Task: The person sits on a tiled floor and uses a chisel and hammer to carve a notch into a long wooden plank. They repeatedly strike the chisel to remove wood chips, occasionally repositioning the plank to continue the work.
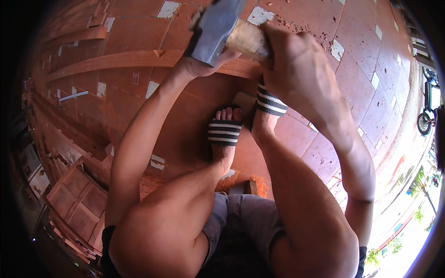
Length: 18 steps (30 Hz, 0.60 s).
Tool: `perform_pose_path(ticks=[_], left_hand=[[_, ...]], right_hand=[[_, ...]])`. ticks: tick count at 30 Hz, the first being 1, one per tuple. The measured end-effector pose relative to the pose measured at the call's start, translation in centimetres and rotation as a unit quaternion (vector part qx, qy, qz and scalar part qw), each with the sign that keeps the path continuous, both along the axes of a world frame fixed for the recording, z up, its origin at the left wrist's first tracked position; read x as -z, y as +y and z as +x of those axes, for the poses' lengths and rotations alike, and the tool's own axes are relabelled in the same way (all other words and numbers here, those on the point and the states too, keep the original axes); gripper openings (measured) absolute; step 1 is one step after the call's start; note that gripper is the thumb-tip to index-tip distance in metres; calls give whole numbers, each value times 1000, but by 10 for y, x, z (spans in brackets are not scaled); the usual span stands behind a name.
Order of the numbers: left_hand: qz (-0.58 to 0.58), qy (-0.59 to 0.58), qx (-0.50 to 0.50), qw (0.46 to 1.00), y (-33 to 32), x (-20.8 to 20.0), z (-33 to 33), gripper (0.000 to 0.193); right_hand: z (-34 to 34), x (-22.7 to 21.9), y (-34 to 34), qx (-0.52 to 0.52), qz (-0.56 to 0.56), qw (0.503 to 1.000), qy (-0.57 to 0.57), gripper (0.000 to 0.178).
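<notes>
My right hand [296,65] is closed round the wooden handle of a hammer [217,32], raised high in view over the floor. Its grey steel head is large and blocky, and a frayed bit of wood pokes out beyond it. Behind and below the hammer head is my left hand [200,68], by a long reddish wooden plank [125,60]. Only its wrist, back and part of the thumb side show; the head covers its fingers and anything in them. The plank runs from the left to my feet, with a small chip on its upper edge.
Striped sandals [224,133] are on my feet, close to the plank. Wood chips [320,34] litter the tiled floor [306,134] ahead. Panelled wooden frames [76,197] are stacked at left, near more boards [79,34]. A motorbike [425,118] stands outside at right.
</notes>
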<state>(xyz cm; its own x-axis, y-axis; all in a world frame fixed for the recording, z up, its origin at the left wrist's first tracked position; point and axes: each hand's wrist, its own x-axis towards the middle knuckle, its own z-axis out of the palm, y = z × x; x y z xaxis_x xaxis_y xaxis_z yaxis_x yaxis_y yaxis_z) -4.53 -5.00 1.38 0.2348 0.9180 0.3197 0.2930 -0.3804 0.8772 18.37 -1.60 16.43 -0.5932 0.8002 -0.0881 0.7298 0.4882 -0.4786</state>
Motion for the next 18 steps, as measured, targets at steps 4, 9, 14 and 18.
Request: perform_pose_path(ticks=[4, 9, 14, 18], left_hand=[[103, 22, -42, 994, 18, 0, 5, 48], [87, -3, 38, 995, 57, -22, 28, 43], [52, -145, 17, 988, 61, -23, 54, 39], [24, -158, -14, 987, 59, -20, 65, 38]], right_hand=[[5, 8, 3, -3, 50, 999, 19, 20], [18, -10, 15, 48, 54, 997, 36, 25], [22, -18, 19, 60, 65, 995, 38, 32], [22, -24, 18, 96, 37, 994, 30, 24]])
